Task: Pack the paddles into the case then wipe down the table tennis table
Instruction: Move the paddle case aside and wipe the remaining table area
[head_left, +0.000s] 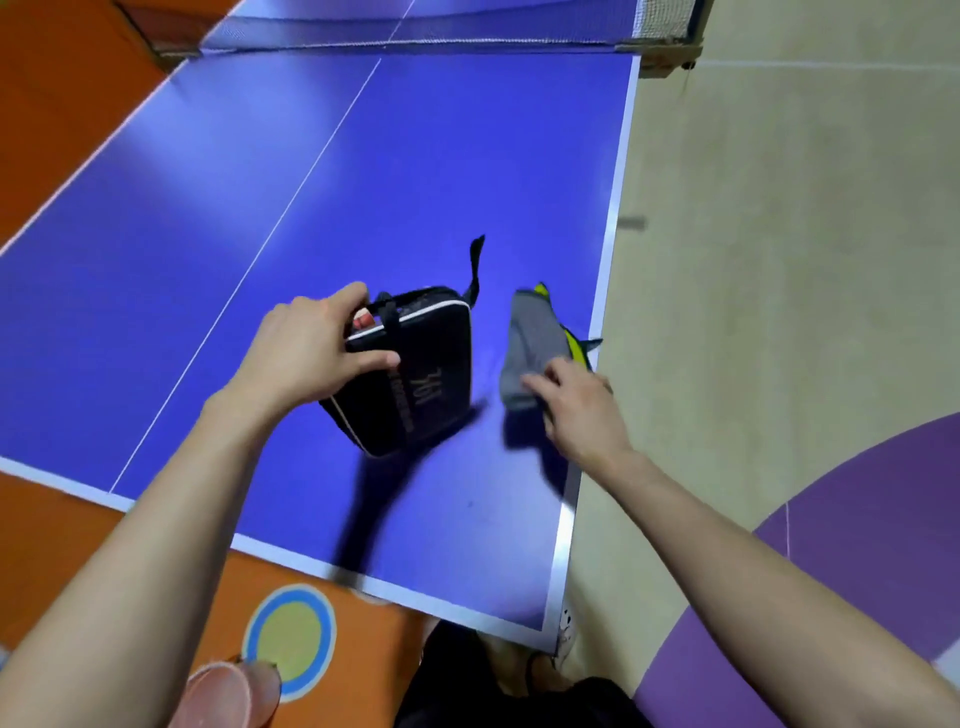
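A black paddle case (421, 374) with white piping is tilted up off the blue table tennis table (322, 218) near its right side. My left hand (306, 348) grips the case's upper left corner, thumb across its face; a bit of red paddle (362, 322) shows in the opening by my fingers. A black strap (475, 262) sticks up behind the case. My right hand (576, 405) pinches a grey cloth with a yellow-green edge (535, 338) lying at the table's right edge. The frame is blurred by motion.
The net (415, 31) spans the table at the far end. The table's right edge (605, 291) and near edge (395, 592) are close to my hands. Beyond lie orange floor (62, 104) on the left and beige and purple floor on the right.
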